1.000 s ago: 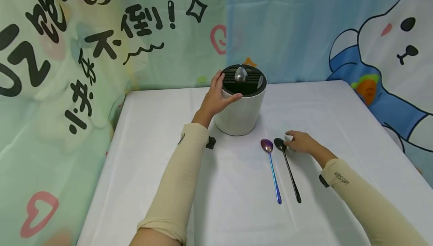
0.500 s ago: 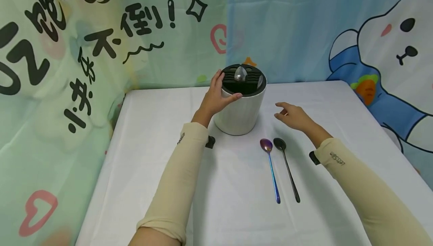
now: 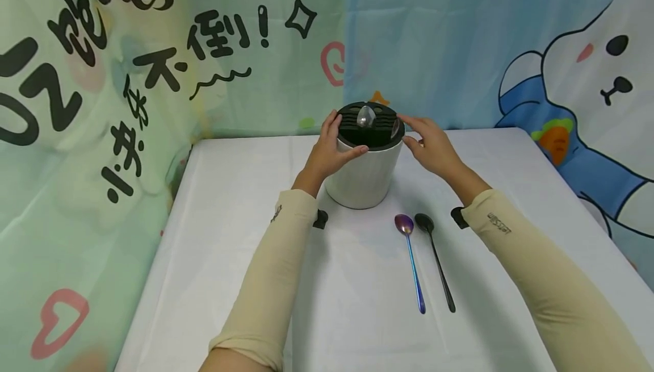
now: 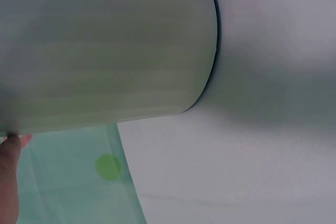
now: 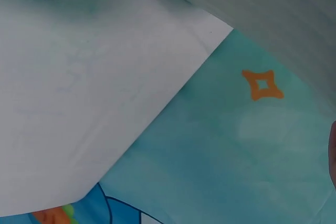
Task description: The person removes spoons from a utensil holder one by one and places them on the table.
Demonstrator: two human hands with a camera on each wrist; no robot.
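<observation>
A white cylindrical cutlery holder (image 3: pixel 360 180) with a black slotted top (image 3: pixel 369 136) stands at the table's far side. The bowl of a silver spoon (image 3: pixel 365 116) sticks up from its slots. My left hand (image 3: pixel 327 150) grips the holder's left side near the rim, thumb across the front. On the opposite side, my right hand (image 3: pixel 431 147) has its fingertips right at the rim. Two long-handled spoons lie in front with bowls pointing away: a purple-blue spoon (image 3: pixel 412 261) and a black spoon (image 3: pixel 438 264). Both wrist views show the holder's pale wall (image 4: pixel 110 51) close up.
The table (image 3: pixel 230 235) has a white cover. Behind and to the left hang printed cloths: a green cloth (image 3: pixel 245 111) with dark lettering and a blue cloth (image 3: pixel 449 42) with a cartoon bear. The holder stands near the table's back edge.
My right hand has moved from beside the black spoon up and leftward to the holder's right rim. The left hand has kept its place on the holder; the spoons have not moved.
</observation>
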